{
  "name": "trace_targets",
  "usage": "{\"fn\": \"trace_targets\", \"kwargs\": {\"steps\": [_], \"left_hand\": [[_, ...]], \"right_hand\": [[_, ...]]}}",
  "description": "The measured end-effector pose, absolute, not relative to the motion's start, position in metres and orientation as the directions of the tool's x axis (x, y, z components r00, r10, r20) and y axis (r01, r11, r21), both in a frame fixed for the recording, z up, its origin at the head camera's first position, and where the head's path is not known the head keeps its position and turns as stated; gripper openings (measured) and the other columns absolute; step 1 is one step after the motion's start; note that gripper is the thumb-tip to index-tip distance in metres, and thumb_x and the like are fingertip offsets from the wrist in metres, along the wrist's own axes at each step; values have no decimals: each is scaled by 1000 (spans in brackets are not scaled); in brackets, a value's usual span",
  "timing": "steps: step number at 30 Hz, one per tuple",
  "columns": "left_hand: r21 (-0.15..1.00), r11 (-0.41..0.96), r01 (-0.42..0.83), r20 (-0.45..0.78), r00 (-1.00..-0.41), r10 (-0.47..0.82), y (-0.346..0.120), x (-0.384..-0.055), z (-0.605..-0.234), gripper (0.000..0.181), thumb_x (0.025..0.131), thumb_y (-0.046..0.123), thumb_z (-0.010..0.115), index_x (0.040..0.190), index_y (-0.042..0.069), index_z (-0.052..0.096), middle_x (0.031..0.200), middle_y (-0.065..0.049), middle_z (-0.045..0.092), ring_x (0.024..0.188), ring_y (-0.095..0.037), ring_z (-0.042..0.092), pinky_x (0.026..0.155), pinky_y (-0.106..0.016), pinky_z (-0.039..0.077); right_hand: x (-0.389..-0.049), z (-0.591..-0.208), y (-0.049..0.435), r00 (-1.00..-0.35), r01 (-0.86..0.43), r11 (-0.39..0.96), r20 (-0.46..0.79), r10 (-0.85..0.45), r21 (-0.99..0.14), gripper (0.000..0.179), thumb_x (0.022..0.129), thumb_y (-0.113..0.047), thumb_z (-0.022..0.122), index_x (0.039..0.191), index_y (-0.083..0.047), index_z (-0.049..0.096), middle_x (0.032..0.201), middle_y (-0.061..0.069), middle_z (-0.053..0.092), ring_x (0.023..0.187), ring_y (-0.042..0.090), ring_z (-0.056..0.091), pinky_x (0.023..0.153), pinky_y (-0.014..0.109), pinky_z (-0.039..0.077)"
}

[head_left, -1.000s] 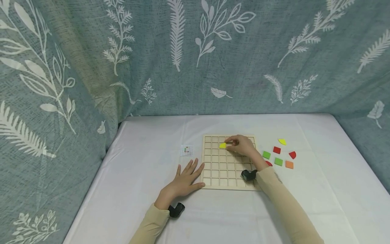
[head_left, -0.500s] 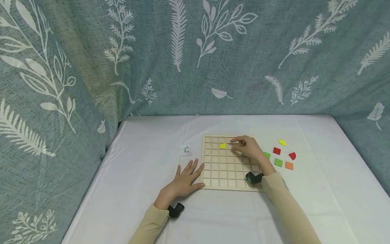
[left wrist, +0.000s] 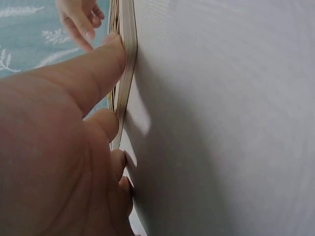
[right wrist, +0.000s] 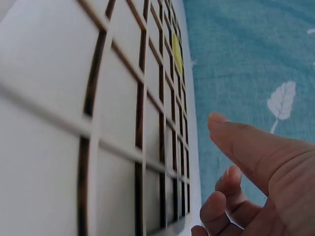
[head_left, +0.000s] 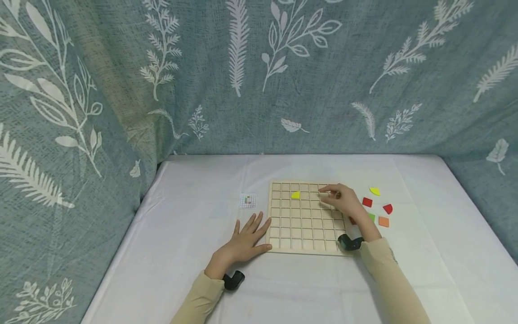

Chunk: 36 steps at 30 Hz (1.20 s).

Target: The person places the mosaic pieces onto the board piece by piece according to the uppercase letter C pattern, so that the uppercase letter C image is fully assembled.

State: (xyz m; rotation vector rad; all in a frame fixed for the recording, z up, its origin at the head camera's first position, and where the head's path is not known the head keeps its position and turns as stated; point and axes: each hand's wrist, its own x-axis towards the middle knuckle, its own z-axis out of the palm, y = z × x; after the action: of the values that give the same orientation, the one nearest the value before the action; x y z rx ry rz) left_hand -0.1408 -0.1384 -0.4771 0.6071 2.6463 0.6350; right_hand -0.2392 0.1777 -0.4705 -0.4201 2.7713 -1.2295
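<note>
Compared with a second ago, the right hand [head_left: 346,200] is hovering farther right, drawing away from the yellow quarter-circle tile [head_left: 296,195], which is staying in its cell. Nearest, the left hand [head_left: 241,245] is lying spread, thumb and forefinger touching the edge of the wooden grid board [head_left: 291,222] and gripping nothing. Keeping that light brace while lifting the right fingers clear of the ridges would probably stop the tile being jostled. Above the board, the right thumb and forefinger are standing apart with nothing between them, the others curling loosely. The tile is sitting left of those fingertips, bare cells between, in the second row from the far edge. A green tile [head_left: 371,218], an orange square tile [head_left: 383,221] and others are lying right of the board, some being hidden by the wrist; the pattern card [head_left: 247,200] is resting left of it. Farthest, a leaf-print curtain [head_left: 226,117] is hanging.
</note>
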Motion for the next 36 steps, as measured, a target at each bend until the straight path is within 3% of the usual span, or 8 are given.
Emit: {"fn": "trace_targets", "kwargs": {"steps": [11,24,36], "left_hand": [[501,807,312,-245,-843,478,-137,-141,-480,69,94,48,46,150,19,17,157,-8,4,144,-28,-3,109,-60,-9],[498,808,315,-242,-844,479,-137,-141,-479,69,94,47,46,150,19,17,157,-7,4,144,-28,-2,109,-60,-8],[506,800,322,-224,-847,482,-139,-140,-477,68,94,45,47,149,17,19,156,-10,5,143,-31,-1,108,-62,-8]], "right_hand": [[-229,-474,211,-980,-131,662,-7,-201,-738,31,88,-22,65,114,-7,65,83,8,49,65,17,39,49,26,36],[-220,-471,246,-989,-79,696,-33,-146,-713,38,88,-30,65,118,-8,63,82,8,46,66,17,38,53,25,35],[-222,-464,262,-992,-70,762,-36,-121,-643,36,88,-26,65,117,-4,64,85,10,49,75,21,41,62,30,34]]}}
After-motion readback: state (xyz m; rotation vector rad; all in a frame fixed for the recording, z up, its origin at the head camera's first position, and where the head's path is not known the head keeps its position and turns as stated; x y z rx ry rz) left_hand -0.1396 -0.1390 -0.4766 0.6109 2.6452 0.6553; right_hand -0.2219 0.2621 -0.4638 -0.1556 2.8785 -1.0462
